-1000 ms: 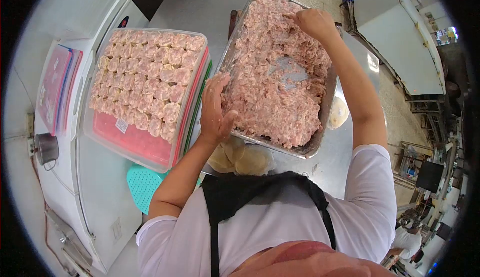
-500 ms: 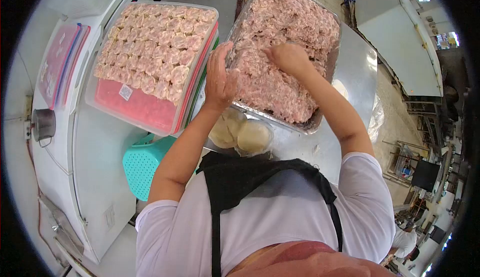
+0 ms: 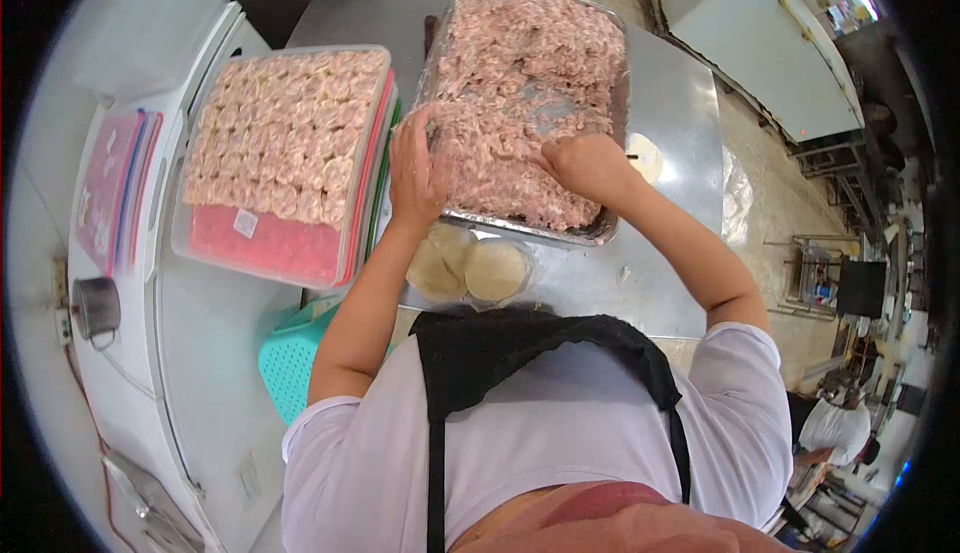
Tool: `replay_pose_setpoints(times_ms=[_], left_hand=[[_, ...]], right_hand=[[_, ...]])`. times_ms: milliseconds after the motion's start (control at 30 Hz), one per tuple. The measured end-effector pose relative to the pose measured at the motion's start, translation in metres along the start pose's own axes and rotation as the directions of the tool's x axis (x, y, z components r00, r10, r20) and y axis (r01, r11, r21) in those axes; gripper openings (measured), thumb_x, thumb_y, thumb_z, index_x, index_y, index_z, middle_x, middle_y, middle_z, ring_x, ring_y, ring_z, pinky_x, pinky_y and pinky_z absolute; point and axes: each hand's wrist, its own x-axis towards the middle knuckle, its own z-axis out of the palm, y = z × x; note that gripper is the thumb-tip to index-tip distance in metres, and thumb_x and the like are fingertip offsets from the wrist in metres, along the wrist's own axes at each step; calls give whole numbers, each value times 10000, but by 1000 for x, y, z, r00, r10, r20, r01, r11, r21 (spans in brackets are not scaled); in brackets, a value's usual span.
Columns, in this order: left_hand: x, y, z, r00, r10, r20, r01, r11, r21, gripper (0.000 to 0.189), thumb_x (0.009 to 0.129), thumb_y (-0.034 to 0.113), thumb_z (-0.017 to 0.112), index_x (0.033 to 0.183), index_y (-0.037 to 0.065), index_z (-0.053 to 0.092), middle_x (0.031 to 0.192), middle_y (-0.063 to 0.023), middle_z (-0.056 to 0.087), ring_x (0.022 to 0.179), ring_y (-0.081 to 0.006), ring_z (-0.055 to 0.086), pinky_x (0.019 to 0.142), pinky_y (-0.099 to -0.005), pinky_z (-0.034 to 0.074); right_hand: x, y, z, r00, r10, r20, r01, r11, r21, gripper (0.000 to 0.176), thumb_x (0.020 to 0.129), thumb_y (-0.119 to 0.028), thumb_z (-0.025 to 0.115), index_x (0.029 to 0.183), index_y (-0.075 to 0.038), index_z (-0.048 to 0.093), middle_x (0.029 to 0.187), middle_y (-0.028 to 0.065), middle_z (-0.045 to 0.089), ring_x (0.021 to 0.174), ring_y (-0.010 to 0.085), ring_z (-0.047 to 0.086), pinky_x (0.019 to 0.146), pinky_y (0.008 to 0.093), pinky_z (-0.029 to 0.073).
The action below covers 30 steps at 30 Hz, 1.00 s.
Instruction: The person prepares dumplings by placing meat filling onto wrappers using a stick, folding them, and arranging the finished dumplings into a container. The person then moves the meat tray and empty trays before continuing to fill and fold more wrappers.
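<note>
A deep metal tray [image 3: 520,230] holds a large mass of pale pink ground meat [image 3: 500,43], with the tray's bottom showing through near the middle. Over the meat's near right part, my right hand [image 3: 592,167] is closed. A short dark end sticks out behind it, but the rest of what it grips is hidden. My left hand [image 3: 418,165] is upright at the tray's left edge, fingers stretched and thumb apart; its palm is turned from view. Below the tray lie stacks of round dough wrappers [image 3: 497,271]. Another round wrapper [image 3: 646,157] lies right of the tray.
Left of me, a plastic container [image 3: 262,238] with a pink lid carries rows of filled dumplings [image 3: 280,133]. A turquoise perforated basket [image 3: 288,363] sits below it. The metal table [image 3: 675,103] extends right. A metal pot [image 3: 96,308] is far left; another person [image 3: 836,429] is at lower right.
My view has shifted, so the tray sits further left. My right hand has moved toward the tray's near right side, and a bare patch of tray bottom now shows in the meat.
</note>
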Motion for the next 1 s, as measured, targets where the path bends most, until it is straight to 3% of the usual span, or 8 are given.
replay_pose_setpoints(times_ms=[100,167,300,400,567,733,833,1000], left_hand=[[1,-3,2,999,37,-2,-37,999,-3,545,955,390,464,1341,7,437,1306,-224,485,1234,-405,419,1077,-472,278],[0,0,-1,999,41,-13,-41,999,-9,540,952,384,461,1332,1,446,1314,-222,482,1245,-405,414,1088,-487,264],[-1,-2,-3,999,33,-44,-33,999,-17,545,949,391,459,1327,0,452,1317,-220,483,1264,-403,405,1107,-498,240],[-2,-3,-2,999,22,-40,-23,1000,-21,549,956,413,441,1316,0,464,1321,-220,485,1284,-401,398,1119,-506,223],[-2,-7,-1,1000,9,-27,-9,1000,-22,590,966,469,412,1308,-7,477,1333,-216,486,1296,-396,399,1119,-511,227],[-1,-6,-1,1000,4,-10,-4,1000,-14,635,957,519,409,1303,-9,477,1338,-215,489,1287,-396,412,1109,-508,251],[0,-4,1,1000,-6,-19,6,1000,-29,660,949,549,407,1299,-6,475,1337,-214,491,1276,-396,425,1098,-506,270],[-1,-4,0,999,-32,-25,30,997,-69,742,912,633,421,1296,0,470,1322,-211,501,1256,-394,444,1078,-498,303]], right_hand=[[8,33,-32,999,23,29,-16,978,-206,253,958,-291,503,890,-93,645,797,128,664,766,307,671,613,437,525],[20,77,-43,996,67,-58,-82,946,-314,204,945,-251,510,900,-116,656,879,113,667,840,294,670,649,425,530],[55,167,-54,917,329,-225,-384,881,-275,268,935,-311,516,894,-90,662,854,128,681,805,315,673,651,454,527],[80,222,-53,888,341,-309,-435,839,-326,310,924,-352,527,889,-80,671,815,138,683,785,330,671,652,453,527],[126,280,-26,906,253,-340,-374,854,-361,344,916,-376,531,839,-80,690,799,138,685,778,344,669,665,468,524],[171,270,-7,937,243,-251,-314,901,-300,388,897,-387,530,803,-48,692,835,160,689,791,358,668,695,492,520],[186,257,4,952,290,-102,-307,911,-275,297,849,-313,535,859,-80,720,919,157,699,882,353,670,767,460,530],[184,265,19,958,247,-144,-272,941,-199,366,898,-364,487,857,-74,706,879,165,691,847,365,662,759,481,519]])
